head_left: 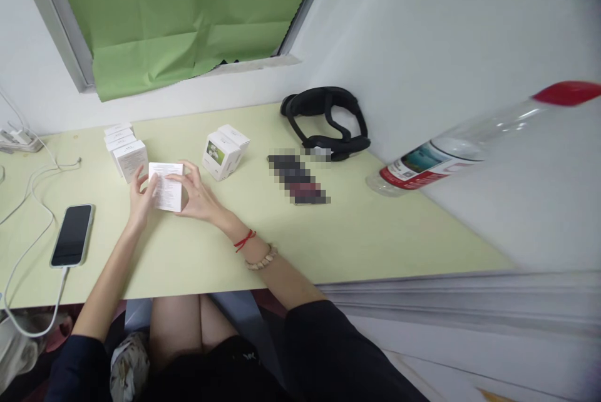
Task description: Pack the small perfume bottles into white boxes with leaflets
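Between my two hands is a small white box point(167, 192), its face covered in fine print turned up toward me. My left hand point(141, 196) grips the box's left edge, thumb on the printed face. From the other side, my right hand point(196, 195) closes on the right edge, with fingers over the top corner. Just behind my left hand stands a row of several similar white boxes point(131, 159). To the right of my hands sit two more white boxes point(220, 156), pressed together, the nearer one bearing a green picture with white flowers.
A phone point(72, 236) on a white charging cable point(61, 292) lies at the left of the pale table point(375, 245). Toward the right are a blurred-out dark flat object point(300, 181), a black headset point(328, 117) and a tall plastic bottle point(422, 167) by the wall. A power strip point(21, 140) sits far left.
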{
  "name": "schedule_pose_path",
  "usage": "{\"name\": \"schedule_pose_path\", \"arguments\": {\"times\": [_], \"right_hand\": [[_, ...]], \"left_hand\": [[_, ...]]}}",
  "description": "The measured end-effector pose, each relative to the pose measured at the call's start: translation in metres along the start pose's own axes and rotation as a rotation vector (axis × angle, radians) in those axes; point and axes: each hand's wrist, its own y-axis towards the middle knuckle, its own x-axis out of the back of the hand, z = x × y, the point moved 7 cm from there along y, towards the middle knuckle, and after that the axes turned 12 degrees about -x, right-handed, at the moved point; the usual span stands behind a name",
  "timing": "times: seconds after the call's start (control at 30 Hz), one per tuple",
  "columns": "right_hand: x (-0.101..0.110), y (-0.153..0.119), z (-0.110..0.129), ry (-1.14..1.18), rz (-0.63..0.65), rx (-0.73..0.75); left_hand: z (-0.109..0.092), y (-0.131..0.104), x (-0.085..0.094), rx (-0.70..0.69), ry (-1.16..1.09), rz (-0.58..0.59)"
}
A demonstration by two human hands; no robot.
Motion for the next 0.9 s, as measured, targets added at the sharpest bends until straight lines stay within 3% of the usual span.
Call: {"name": "schedule_pose_path", "arguments": {"times": [0.13,0.2,0.3,0.43,0.6,0.77,0.9], "right_hand": [[0.0,-0.002,0.0,-0.146,-0.046,0.021],[-0.002,-0.003,0.0,-0.133,-0.056,0.039],[-0.007,-0.003,0.0,-0.049,-0.036,0.075],[-0.01,-0.002,0.002,0.151,-0.006,0.083],[0.003,0.002,0.0,0.412,-0.032,-0.022],[0.003,0.013,-0.022,0.686,0.011,-0.25],[-0.007,0.015,-0.024,0.791,0.123,-0.364]], "left_hand": [[-0.006,-0.006,-0.022,-0.014,-0.085,0.274],[-0.008,-0.007,-0.025,-0.03,-0.101,0.338],[-0.005,-0.008,-0.023,-0.041,-0.073,0.352],[0.003,-0.007,-0.02,0.003,-0.05,0.284],[0.001,-0.008,-0.019,0.162,-0.259,0.241],[-0.017,-0.02,-0.034,0.28,-0.453,0.448],[-0.012,-0.036,-0.049,0.388,-0.459,0.637]]}}
